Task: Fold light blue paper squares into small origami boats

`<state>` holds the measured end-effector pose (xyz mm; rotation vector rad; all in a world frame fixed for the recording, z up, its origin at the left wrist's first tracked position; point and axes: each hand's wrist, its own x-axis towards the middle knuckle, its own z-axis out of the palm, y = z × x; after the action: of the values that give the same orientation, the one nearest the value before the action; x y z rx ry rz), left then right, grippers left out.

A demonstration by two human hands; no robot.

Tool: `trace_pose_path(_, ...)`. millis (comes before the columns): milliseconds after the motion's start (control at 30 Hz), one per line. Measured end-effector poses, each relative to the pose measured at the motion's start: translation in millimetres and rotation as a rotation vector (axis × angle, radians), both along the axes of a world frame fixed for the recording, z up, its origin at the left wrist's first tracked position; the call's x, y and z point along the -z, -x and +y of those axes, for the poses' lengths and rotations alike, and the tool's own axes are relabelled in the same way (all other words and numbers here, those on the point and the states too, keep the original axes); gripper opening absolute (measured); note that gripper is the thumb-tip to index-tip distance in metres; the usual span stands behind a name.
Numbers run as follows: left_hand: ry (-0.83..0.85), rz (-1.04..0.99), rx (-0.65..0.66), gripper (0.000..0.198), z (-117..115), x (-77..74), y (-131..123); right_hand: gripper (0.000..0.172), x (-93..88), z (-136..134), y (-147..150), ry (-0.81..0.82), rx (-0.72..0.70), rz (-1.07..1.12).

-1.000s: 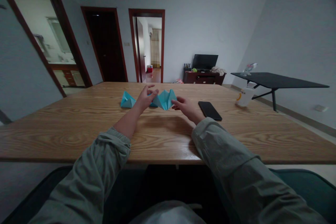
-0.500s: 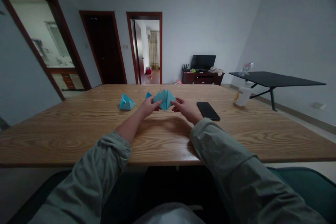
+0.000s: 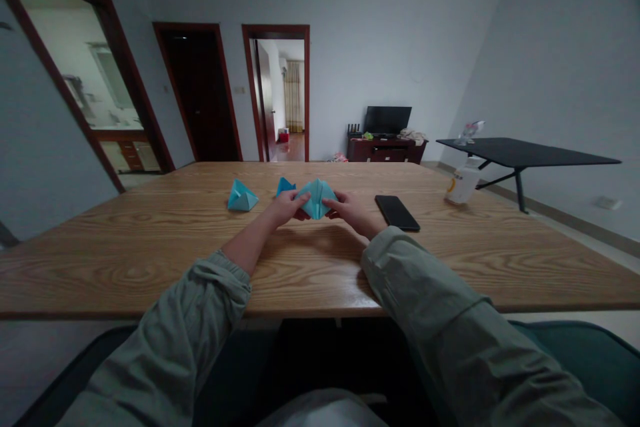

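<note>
- Over the last moment the two hands have drawn in, and the folded blue paper shape [image 3: 316,199] now stands closed up to a narrower peak than it did a second ago.
- The left hand [image 3: 287,208] and right hand [image 3: 353,212] are close together, gripping that shape from either side with their fingertips, and it sits just above the wooden table [image 3: 150,260].
- Just behind the left hand, a small blue paper piece [image 3: 285,185] is partly hidden by the fingers.
- Further left, a blue paper pyramid [image 3: 242,197] sits alone on the tabletop, untouched.
- To the right of the right hand lies a black phone [image 3: 397,213], face up; a white bottle [image 3: 463,182] stands beyond it near the far edge.
</note>
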<state>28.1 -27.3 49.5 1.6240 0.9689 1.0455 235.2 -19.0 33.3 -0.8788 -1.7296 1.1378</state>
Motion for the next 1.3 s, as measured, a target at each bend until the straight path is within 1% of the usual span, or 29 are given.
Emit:
trace_pose_path(333, -0.028, 0.015, 0.03, 0.05, 3, 1.7, 0, 0.035, 2.1, 1, 1, -0.047, -0.061, -0.047)
trace_pose_path(600, -0.023, 0.013, 0.017, 0.048, 4, 2.4, 0, 0.042, 2.8, 1, 4, -0.009, 0.034, 0.013)
trace_pose_path(833, -0.034, 0.054, 0.038, 0.046, 3, 3.0, 0, 0.037, 8.1, 7, 2, -0.031, -0.03, 0.012)
trace_pose_path(1033, -0.024, 0.054, 0.044, 0.047, 5, 4.6, 1, 0.038, 7.5, 8, 2, -0.037, -0.046, -0.008)
trace_pose_path(1200, 0.013, 0.026, 0.062, 0.051, 5, 5.0, 1, 0.038, 9.0, 10, 1, -0.025, -0.071, 0.02)
trace_pose_path(1300, 0.029, -0.007, 0.053, 0.054, 4, 3.9, 0, 0.038, 9.2, 11, 3, 0.002, -0.065, 0.049)
